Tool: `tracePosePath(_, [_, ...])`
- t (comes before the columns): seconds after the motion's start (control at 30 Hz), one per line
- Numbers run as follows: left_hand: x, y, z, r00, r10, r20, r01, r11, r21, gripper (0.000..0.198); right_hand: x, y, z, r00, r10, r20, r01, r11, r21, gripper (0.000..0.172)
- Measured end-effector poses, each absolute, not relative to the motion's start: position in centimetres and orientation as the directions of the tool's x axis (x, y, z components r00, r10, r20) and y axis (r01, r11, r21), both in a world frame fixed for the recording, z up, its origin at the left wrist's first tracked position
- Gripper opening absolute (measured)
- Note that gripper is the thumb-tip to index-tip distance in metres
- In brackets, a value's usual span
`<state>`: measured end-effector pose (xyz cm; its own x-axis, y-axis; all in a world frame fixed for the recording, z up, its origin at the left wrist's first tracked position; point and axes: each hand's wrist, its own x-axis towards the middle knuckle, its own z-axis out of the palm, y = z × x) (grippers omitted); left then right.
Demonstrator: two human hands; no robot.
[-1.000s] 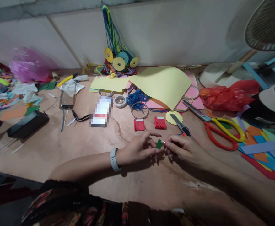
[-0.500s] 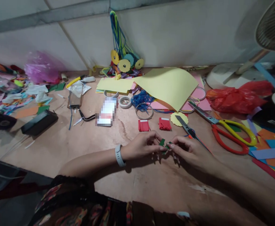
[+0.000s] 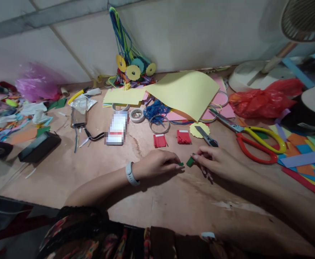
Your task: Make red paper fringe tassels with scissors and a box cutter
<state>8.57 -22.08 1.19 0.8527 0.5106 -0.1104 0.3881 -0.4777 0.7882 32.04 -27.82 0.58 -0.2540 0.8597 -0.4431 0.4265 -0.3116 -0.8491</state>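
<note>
My left hand (image 3: 161, 163), with a pale watch band on its wrist, pinches a small green paper piece (image 3: 181, 164) low over the table. Between the fingertips of my right hand (image 3: 214, 160) is another green paper piece (image 3: 190, 160), larger and apart from the first. Just beyond my hands lie two red fringed paper pieces, one on the left (image 3: 160, 140) and one on the right (image 3: 183, 137), each with a white strip on top. A utility knife (image 3: 206, 136) rests across a yellow scalloped paper disc (image 3: 195, 130) beyond my right hand.
Large scissors (image 3: 260, 142) with red and yellow handles lie right, beside coloured paper scraps (image 3: 305, 158). Behind are yellow sheets (image 3: 192, 91), blue cord (image 3: 156, 109) and a tape roll (image 3: 137, 115). A phone (image 3: 116, 127) and black box (image 3: 39, 147) sit left.
My hands have drawn apart, so a gap now shows between the two green paper pieces. The whole view has shifted slightly.
</note>
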Motion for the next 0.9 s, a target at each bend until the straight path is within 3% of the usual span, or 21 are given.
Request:
tracePosePath(0.17, [8.6,-22.1,0.5,0.864,0.501,-0.054,0.384,-0.584,0.715,0.028,31.4,-28.2,0.2,-0.187,0.875,-0.446,0.297,-0.383,-0.875,0.038])
tracePosePath(0.27, [8.6,-22.1,0.3,0.862,0.507,-0.016,0.392,-0.645,0.656,0.028,31.6,-28.3,0.6,-0.193,0.862,-0.469,0.417,-0.361,-0.834,0.04])
tracePosePath(0.33, [8.6,-22.1,0.5,0.858,0.514,0.017,0.405,-0.696,0.593,0.029,32.0,-28.5,1.0,-0.212,0.876,-0.434,0.564,-0.253,-0.786,0.045])
tracePosePath(0.4, [8.6,-22.4,0.8,0.845,0.53,0.066,0.434,-0.754,0.494,0.031,32.5,-28.9,1.2,-0.227,0.926,-0.302,0.72,-0.049,-0.692,0.047])
tracePosePath(0.5, [8.5,-23.6,1.5,0.836,0.517,0.186,0.458,-0.843,0.282,0.03,33.1,-29.9,1.3,-0.242,0.969,0.045,0.859,0.235,-0.455,0.039])
tracePosePath(0.63, [8.3,-26.7,2.2,0.884,0.392,0.255,0.38,-0.92,0.097,0.036,33.0,-31.2,0.5,-0.431,0.818,0.381,0.815,0.534,-0.227,0.023])
tracePosePath(0.7, [8.0,-28.3,1.9,0.894,0.402,0.196,0.399,-0.915,0.056,0.056,32.7,-31.7,-0.2,-0.549,0.742,0.385,0.768,0.63,-0.12,0.041])
tracePosePath(0.8, [7.3,-29.5,0.6,0.915,0.394,0.088,0.393,-0.919,0.021,0.094,32.4,-32.4,-1.7,-0.64,0.725,0.256,0.742,0.669,-0.041,0.083])
tracePosePath(0.9, [6.7,-29.1,-0.9,0.916,0.395,0.067,0.395,-0.918,0.008,0.101,32.3,-33.1,-3.1,-0.648,0.739,0.186,0.749,0.663,-0.022,0.099])
